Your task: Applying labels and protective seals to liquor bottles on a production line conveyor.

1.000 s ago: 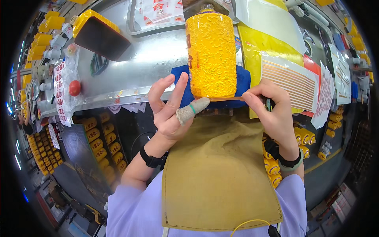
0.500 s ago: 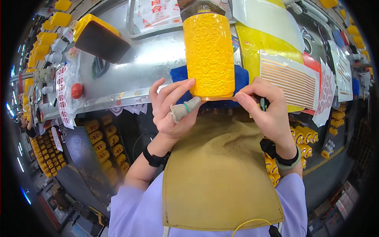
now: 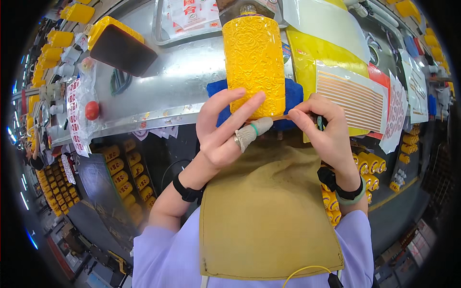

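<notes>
A yellow embossed bottle lies on a folded blue cloth, its base toward me. Along the base edge runs a thin copper-coloured strip. My right hand pinches the strip's right end between thumb and index finger; a small dark object shows by its curled fingers, its kind unclear. My left hand has its fingers apart, two of them resting over the bottle's lower left side. Its thumb, in a grey knit cover with a green band, presses at the base edge.
A sheet of copper-coloured strips lies right on a yellow mat. At the left are another yellow bottle with a dark base, a green ring-shaped band and a red ball-like object. A metal tray stands behind.
My left hand has moved right along the base, its covered thumb now near the middle and its fingers over the bottle. The right hand still pinches the strip, almost unmoved.
</notes>
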{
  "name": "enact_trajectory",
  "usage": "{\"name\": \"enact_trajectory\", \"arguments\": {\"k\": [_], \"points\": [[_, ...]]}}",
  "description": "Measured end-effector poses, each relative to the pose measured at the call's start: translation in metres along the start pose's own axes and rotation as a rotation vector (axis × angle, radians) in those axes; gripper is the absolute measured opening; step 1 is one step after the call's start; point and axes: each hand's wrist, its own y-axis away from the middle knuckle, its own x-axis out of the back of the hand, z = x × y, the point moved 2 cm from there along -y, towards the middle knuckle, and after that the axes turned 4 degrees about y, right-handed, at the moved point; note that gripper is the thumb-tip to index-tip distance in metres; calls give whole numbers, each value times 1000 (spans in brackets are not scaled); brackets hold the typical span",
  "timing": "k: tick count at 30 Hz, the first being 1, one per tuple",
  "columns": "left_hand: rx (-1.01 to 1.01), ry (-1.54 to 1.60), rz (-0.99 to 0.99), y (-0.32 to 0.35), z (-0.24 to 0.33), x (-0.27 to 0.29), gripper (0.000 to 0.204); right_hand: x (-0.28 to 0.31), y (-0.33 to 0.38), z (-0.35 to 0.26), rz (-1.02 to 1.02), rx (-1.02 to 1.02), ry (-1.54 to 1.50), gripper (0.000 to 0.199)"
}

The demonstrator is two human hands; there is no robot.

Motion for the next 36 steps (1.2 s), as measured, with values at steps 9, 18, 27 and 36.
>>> {"name": "enact_trajectory", "arguments": {"k": [9, 18, 27, 36], "points": [[119, 112, 290, 14, -7, -7, 28, -6, 1, -8, -14, 12, -3, 14], [43, -74, 92, 1, 6, -5, 29, -3, 2, 3, 14, -72, 12, 14], [156, 163, 341, 21, -7, -14, 23, -11, -1, -12, 34, 13, -3, 18], [44, -41, 221, 14, 4, -5, 30, -10, -1, -11, 53, 38, 57, 17]]}}
